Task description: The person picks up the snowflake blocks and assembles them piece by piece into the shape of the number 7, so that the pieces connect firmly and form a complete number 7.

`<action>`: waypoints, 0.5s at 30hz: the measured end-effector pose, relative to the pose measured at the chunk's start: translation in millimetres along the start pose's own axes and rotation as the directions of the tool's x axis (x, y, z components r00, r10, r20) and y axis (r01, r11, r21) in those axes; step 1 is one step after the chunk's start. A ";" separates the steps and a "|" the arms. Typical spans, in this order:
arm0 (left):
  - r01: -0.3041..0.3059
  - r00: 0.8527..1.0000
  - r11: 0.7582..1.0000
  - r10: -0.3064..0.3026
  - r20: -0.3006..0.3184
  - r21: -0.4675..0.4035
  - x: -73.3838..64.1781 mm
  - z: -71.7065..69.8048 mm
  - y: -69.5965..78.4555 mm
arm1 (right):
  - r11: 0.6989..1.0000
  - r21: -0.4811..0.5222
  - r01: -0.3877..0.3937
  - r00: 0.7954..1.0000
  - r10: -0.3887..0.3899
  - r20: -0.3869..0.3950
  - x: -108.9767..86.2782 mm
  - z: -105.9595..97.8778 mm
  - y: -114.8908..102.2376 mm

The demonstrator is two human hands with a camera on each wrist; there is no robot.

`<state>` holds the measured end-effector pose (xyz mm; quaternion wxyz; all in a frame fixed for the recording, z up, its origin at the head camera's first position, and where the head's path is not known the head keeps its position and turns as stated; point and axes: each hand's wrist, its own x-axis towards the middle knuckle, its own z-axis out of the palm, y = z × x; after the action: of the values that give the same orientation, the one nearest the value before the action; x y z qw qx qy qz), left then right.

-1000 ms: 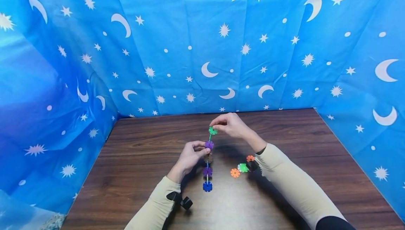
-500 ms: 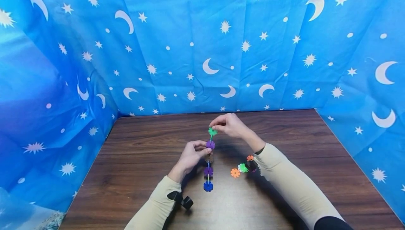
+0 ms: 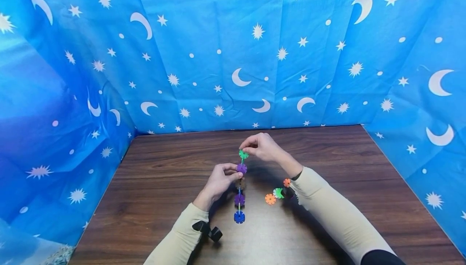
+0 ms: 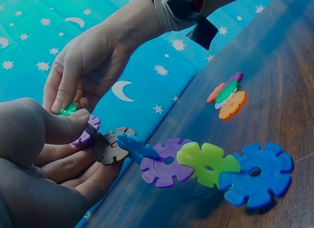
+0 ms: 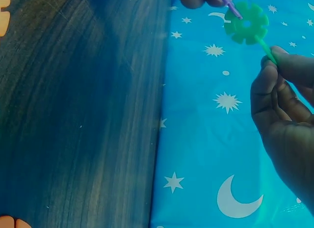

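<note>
left hand (image 3: pixel 218 179) and right hand (image 3: pixel 265 147) pinch a disc chain (image 3: pixel 239 199) — well within the table's side edges (image 3: pixel 393 172)

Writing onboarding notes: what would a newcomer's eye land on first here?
Probably the blue moon-and-star backdrop, behind the brown table. Next, the chain of bright notched discs over the table: the left hand holds it partway along, the right hand pinches its green far end. Then the small cluster of discs on the table beside the right sleeve.
</note>
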<state>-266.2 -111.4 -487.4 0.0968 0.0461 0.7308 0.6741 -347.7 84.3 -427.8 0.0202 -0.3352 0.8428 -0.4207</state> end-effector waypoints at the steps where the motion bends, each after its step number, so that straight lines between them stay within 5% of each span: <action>1: 0.003 1.000 1.000 -0.003 0.000 0.003 -0.2 0.1 0.4 | 1.000 0.001 0.002 1.000 -0.002 -0.005 -0.3 0.5 -0.5; 15: 0.001 1.000 0.999 0.000 -0.017 0.048 -3.8 1.1 5.5 | 1.000 -0.005 -0.026 0.999 0.026 -0.046 -1.3 9.1 7.0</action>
<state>-262.6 -110.6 -481.7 0.0896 0.0428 0.7476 0.6567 -347.7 81.7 -439.0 0.0052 -0.3147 0.8484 -0.4256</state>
